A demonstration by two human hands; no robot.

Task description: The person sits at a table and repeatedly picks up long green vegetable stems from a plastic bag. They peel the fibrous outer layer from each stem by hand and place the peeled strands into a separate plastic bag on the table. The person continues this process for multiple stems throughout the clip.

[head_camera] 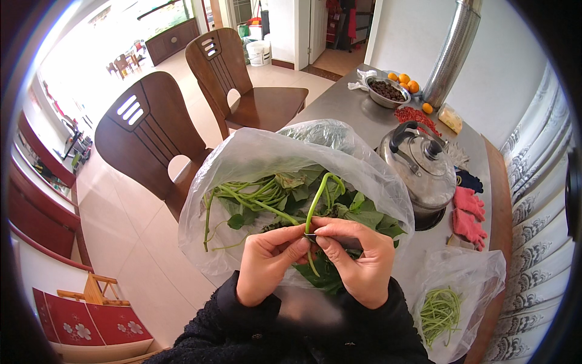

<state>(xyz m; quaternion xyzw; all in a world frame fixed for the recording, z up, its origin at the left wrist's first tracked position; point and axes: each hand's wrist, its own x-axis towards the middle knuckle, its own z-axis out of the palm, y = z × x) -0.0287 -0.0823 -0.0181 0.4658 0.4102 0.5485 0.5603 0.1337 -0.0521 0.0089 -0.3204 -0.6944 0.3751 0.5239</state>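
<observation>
My left hand [271,257] pinches a green vegetable stem [313,204] between thumb and fingers. From the other side my right hand [361,255] grips the same stem and a thin, shiny metal blade, partly hidden by the fingers. The stem arches up above both hands, and its lower end hangs below them. Behind the hands a large clear plastic bag [254,148] lies open, holding a pile of long leaf stems [254,195] on the left and green leaves [368,216] on the right. More leaves lie beneath my hands.
A smaller plastic bag [484,273] with thin stem pieces [440,314] lies at the lower right. A metal kettle [413,168], pink gloves [468,216], a steel bowl [379,98] of dark pieces, oranges [413,86] and a metal flue pipe [450,54] stand beyond. Wooden chairs [150,132] are at left.
</observation>
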